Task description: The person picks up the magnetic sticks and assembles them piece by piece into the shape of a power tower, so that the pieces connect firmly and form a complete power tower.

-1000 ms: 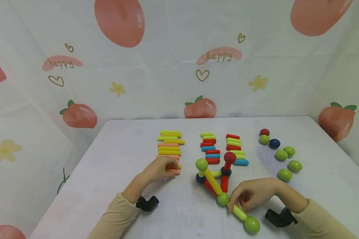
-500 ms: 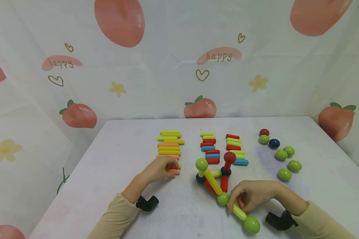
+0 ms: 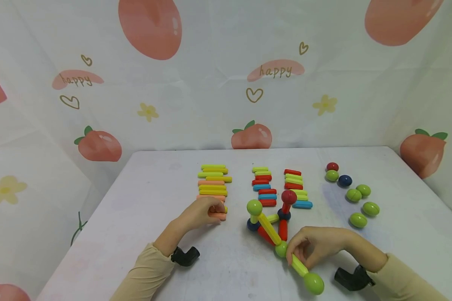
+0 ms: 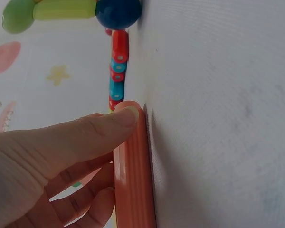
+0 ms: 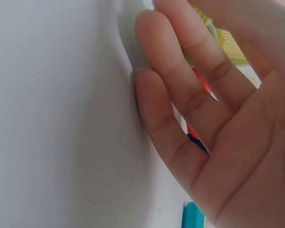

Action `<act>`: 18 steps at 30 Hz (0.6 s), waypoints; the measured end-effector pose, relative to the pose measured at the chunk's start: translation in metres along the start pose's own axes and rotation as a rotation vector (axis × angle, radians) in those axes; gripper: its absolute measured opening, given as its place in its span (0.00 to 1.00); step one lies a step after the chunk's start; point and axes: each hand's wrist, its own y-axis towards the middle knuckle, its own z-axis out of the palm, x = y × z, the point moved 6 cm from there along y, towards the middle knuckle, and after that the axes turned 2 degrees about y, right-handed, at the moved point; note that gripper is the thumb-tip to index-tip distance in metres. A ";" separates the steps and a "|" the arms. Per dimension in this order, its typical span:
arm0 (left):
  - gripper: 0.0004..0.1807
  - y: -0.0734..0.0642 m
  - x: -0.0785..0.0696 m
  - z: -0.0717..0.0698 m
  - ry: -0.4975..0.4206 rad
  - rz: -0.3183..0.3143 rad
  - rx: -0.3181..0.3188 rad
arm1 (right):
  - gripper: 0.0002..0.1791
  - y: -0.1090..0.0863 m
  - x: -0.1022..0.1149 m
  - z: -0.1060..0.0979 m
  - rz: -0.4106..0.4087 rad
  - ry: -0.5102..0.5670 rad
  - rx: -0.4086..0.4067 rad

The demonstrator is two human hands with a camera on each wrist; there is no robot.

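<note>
My left hand (image 3: pixel 201 213) pinches the nearest orange stick (image 3: pixel 218 216) of the left row; in the left wrist view the thumb presses on that orange stick (image 4: pixel 133 180), which lies on the table. My right hand (image 3: pixel 320 246) pinches a light green stick (image 3: pixel 299 266) of a ball-and-stick structure. This stick runs between a green ball (image 3: pixel 281 249) and a larger-looking green end ball (image 3: pixel 314 284). Behind, the structure has a yellow stick (image 3: pixel 270 229), red sticks, dark blue balls and an upright red ball (image 3: pixel 288 197). The right wrist view mostly shows my palm and curled fingers.
Long yellow, green and orange sticks (image 3: pixel 213 187) lie in a row at the left. Two rows of short sticks (image 3: pixel 262 182) lie behind the structure. Several loose balls (image 3: pixel 358 220) are at the right. A patterned cloth (image 3: pixel 196 83) hangs behind the white table (image 3: pixel 143 184).
The light green stick and its end ball have swung slightly left along with my right hand's fingers. My left hand stays where it was on the orange stick.
</note>
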 end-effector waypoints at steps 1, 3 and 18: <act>0.11 0.000 0.000 0.000 -0.002 -0.001 0.000 | 0.14 0.000 0.000 0.000 -0.004 0.005 -0.001; 0.11 0.000 0.000 0.000 -0.006 -0.003 0.001 | 0.14 0.000 0.001 -0.001 -0.007 0.018 -0.001; 0.11 -0.001 -0.004 0.000 0.055 -0.025 -0.020 | 0.15 -0.006 -0.002 -0.010 -0.040 0.113 -0.056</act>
